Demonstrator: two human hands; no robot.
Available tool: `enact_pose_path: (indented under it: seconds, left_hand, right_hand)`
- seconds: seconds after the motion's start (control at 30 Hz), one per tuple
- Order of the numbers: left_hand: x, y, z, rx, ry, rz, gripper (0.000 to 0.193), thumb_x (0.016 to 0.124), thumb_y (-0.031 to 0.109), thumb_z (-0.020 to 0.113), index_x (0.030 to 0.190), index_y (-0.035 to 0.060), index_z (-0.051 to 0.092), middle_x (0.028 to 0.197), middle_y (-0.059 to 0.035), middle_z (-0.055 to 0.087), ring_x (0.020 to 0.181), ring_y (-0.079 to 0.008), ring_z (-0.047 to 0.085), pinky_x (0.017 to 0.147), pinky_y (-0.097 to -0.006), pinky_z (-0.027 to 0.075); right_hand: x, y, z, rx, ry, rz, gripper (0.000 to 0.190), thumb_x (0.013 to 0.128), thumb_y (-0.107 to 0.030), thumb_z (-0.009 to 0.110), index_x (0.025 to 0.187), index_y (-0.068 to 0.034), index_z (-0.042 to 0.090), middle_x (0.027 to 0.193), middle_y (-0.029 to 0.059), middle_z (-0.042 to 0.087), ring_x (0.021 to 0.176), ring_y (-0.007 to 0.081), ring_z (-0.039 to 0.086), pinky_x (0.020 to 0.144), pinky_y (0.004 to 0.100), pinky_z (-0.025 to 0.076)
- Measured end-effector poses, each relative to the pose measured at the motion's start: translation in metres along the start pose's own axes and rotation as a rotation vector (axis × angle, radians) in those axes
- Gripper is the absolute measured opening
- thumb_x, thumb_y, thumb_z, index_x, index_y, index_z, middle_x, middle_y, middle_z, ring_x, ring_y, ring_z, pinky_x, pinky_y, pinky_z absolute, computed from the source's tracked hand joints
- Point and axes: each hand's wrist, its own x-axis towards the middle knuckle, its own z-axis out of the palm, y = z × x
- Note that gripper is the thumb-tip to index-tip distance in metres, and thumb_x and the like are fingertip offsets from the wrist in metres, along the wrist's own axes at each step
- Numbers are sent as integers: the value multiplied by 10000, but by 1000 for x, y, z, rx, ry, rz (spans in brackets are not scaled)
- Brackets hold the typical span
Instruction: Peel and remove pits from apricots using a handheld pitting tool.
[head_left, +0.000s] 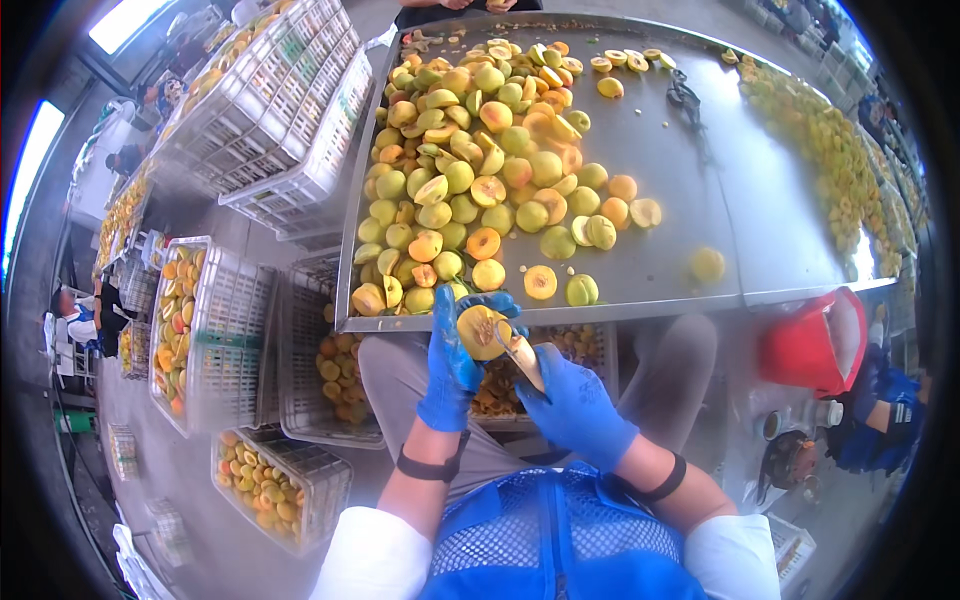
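Observation:
My left hand (456, 345), in a blue glove, grips a halved yellow peach (480, 332) with its cut face and stone cavity turned towards the right. My right hand (574, 401), gloved the same way, holds a pitting tool (527, 362) by its pale handle. The tool's curved metal end touches the cut face near the middle of the half. Both hands are above my lap, just in front of the metal table's near edge (480, 319). Beyond them, a heap of peaches (450, 180), many halved, covers the table's left part.
Below the table edge sits a crate of peach pieces (499, 401). Peach-filled plastic crates (225, 337) stand to my left, with taller stacked crates (262, 97) behind. A dark tool with a cord (684, 97) lies on the table. To the right is a red bag (814, 341).

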Motion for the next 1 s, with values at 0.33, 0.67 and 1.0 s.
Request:
enact_pose_path:
  seconds: [0.33, 0.67, 1.0]
  left_hand:
    - [-12, -16, 8, 157, 263, 111, 667, 984, 546, 343, 911, -66, 597, 798, -174, 666, 645, -249, 652, 608, -330, 559]
    - [-12, -53, -31, 247, 289, 114, 636, 984, 521, 376, 812, -42, 619, 747, -159, 663, 587, -238, 637, 581, -320, 539]
    - [-17, -45, -21, 1007, 350, 412, 381, 966, 277, 501, 712, 18, 617, 575, -98, 564, 505, -224, 492, 501, -379, 395]
  right_hand:
    - [-8, 4, 13, -204, -100, 71, 278, 874, -182, 555, 1055, -20, 419, 850, 225, 626, 755, 410, 636, 621, 501, 486]
    - [-18, 16, 29, 105, -146, 50, 310, 856, -149, 591, 1038, 4, 391, 717, 219, 584, 621, 331, 632, 531, 424, 482]
    - [-19, 11, 18, 234, -244, 194, 342, 800, -221, 581, 983, 49, 478, 844, 298, 622, 744, 444, 630, 651, 492, 498]
